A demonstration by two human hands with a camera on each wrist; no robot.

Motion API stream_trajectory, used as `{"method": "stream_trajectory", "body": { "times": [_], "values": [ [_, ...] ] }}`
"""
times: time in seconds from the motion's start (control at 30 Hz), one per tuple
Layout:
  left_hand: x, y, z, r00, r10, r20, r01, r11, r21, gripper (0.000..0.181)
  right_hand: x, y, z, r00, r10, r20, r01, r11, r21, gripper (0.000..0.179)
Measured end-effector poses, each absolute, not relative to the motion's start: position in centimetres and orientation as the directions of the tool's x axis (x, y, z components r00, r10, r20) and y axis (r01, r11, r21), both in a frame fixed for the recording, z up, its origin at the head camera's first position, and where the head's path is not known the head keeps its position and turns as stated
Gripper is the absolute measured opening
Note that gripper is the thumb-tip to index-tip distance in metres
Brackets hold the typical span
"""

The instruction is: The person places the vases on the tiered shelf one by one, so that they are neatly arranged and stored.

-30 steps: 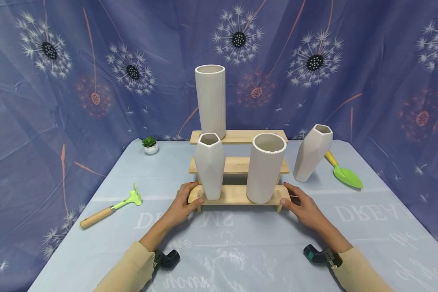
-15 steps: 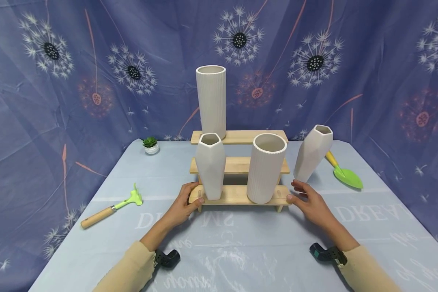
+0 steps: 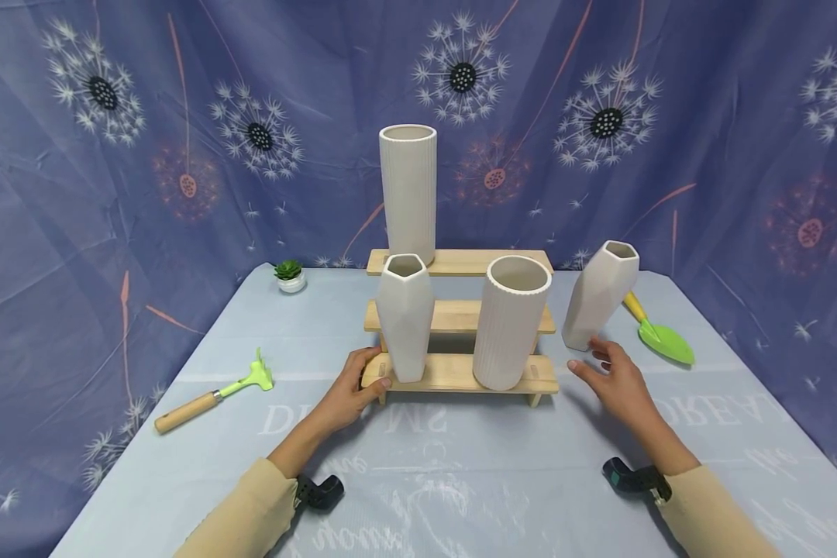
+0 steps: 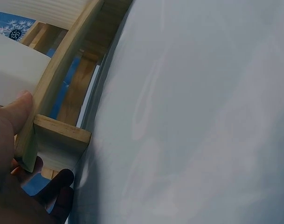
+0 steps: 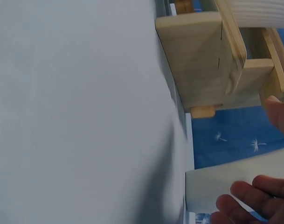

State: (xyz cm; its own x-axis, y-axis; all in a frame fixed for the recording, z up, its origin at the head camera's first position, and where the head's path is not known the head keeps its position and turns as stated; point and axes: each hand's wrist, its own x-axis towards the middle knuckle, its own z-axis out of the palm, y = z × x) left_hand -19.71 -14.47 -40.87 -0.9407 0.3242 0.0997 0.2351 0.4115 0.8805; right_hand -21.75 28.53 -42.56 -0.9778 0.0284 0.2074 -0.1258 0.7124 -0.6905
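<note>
A three-step wooden plant stand (image 3: 453,370) stands mid-table. My left hand (image 3: 349,397) grips the left end of its lowest step, thumb on top and fingers below, as the left wrist view shows. On that step are a white faceted vase (image 3: 406,322) and a wide ribbed vase (image 3: 511,329). A tall ribbed vase (image 3: 409,194) stands on the top step. My right hand (image 3: 621,384) is off the stand, fingers loosely bent and holding nothing. Its fingertips are right at the base of another faceted vase (image 3: 600,298), which is on the table right of the stand.
A green trowel (image 3: 663,341) with a yellow handle lies on the right side of the table. At left are a small hand rake (image 3: 216,395) and a potted succulent (image 3: 290,277). A blue dandelion-print cloth (image 3: 321,93) hangs behind.
My right hand has let go of the stand's right end and moved right, to the base of the faceted vase on the table. My left hand has stayed on the stand.
</note>
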Motion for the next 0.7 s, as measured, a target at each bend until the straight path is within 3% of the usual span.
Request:
{"method": "stream_trajectory", "body": {
  "times": [0.43, 0.7],
  "values": [
    [-21.4, -15.1, -44.0, -0.943, 0.304, 0.134, 0.255, 0.402, 0.880, 0.060, -23.3, 29.4, -42.1, -0.975, 0.175, 0.137, 0.033, 0.726, -0.687, 0.086],
    [-21.6, -15.3, -44.3, -0.938, 0.315, 0.143, 0.261, 0.374, 0.890, 0.061, -24.4, 30.0, -42.2, -0.970, 0.183, 0.161, 0.020, 0.719, -0.695, 0.089]
  ]
}}
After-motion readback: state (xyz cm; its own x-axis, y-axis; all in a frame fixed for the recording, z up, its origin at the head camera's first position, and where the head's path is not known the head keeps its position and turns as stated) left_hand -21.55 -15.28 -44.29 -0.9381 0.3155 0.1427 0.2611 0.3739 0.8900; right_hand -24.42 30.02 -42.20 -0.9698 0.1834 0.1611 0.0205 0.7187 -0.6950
